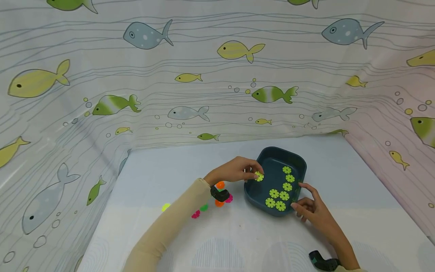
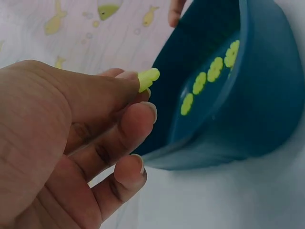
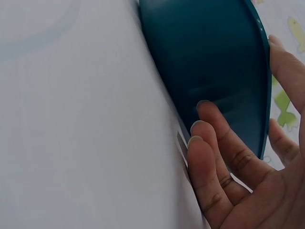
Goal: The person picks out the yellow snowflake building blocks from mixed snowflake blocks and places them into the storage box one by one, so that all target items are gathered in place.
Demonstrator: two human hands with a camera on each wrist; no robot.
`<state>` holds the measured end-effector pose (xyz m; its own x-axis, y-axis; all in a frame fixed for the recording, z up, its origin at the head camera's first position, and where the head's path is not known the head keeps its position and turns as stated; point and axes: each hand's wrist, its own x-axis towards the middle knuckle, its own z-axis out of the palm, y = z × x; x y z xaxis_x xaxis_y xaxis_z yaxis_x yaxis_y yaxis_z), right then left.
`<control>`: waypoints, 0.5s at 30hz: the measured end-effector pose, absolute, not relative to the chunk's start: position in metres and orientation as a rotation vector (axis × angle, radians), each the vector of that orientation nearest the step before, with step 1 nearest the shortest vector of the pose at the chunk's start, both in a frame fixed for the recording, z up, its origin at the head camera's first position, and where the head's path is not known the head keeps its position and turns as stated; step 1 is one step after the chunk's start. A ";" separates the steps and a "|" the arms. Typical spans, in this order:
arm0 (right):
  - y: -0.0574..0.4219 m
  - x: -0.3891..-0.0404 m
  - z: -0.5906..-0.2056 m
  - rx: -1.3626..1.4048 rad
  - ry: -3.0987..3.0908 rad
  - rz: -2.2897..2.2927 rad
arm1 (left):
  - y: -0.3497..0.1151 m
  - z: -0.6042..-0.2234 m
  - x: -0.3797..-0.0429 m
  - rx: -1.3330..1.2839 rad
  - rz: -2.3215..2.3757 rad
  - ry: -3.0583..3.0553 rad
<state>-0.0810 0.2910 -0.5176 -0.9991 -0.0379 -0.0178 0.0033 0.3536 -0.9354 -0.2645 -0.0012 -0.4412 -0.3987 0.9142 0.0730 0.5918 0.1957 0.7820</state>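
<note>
My left hand (image 1: 242, 170) pinches a yellow-green flower-shaped notched disc (image 1: 259, 176) between thumb and index finger, over the left rim of a dark blue plastic tub (image 1: 275, 214). The left wrist view shows this disc (image 2: 148, 78) edge-on at the fingertips, with the other fingers loosely bent below. Several matching discs (image 1: 287, 187) lie on the tub's floor, along its right side and near corner. At the tub's right side, my right hand (image 1: 314, 209) holds the rim. Its fingers (image 3: 217, 119) lie along the outer wall, and other fingertips reach over the edge.
Left of the tub, partly under the left forearm, lie loose discs: orange (image 1: 219, 203), pink (image 1: 195, 214), green (image 1: 204, 207) and yellow (image 1: 165, 207). Fish-printed sheeting (image 1: 190, 94) walls the white table (image 1: 238, 241) at the back and sides. Both wrists wear black camera mounts (image 1: 220, 193).
</note>
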 end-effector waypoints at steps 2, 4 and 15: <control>0.291 -0.081 -0.518 -0.038 2.560 -1.760 | 0.007 -0.442 -0.266 1.411 1.052 2.061; 0.291 -0.080 -0.518 -0.039 2.565 -1.755 | 0.016 -0.442 -0.266 1.407 1.042 2.053; 0.290 -0.082 -0.517 0.001 2.547 -1.753 | 0.055 -0.446 -0.271 1.386 0.942 2.051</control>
